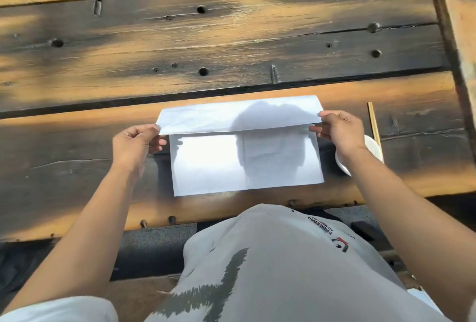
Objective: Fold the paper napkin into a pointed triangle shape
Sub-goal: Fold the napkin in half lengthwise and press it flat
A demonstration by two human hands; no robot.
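Here the napkin [242,146] lies between both hands, its far corners pinched.

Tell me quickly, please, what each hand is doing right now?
Left hand: closed, pinching the left corner of the paper napkin flap.
Right hand: closed, pinching the flap's right corner.

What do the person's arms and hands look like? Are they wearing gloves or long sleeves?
No gloves. Both the left hand and the right hand are bare, with no rings, watch or bracelets showing. The forearms are bare too, so no long sleeves. A white short sleeve shows at the bottom by the left arm. The person wears a light T-shirt with a grey print and a small red and black logo.
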